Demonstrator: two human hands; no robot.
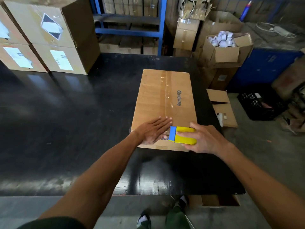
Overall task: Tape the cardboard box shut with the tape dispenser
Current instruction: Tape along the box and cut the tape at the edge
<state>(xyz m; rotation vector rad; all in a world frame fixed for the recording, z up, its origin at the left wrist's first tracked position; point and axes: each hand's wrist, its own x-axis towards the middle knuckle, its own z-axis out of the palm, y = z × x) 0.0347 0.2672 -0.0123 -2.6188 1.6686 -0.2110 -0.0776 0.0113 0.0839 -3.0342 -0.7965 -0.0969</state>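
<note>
a black table (66, 113) is bearing the cardboard box (165, 103) right of centre. the left hand (152, 132) is lying flat, fingers spread, on its near end; the right hand (203, 139) is gripping the yellow tape dispenser (184, 135) there.

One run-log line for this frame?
stage: taping near end | left hand: flat on box | right hand: holding dispenser at near edge | seam tape: visible
</note>
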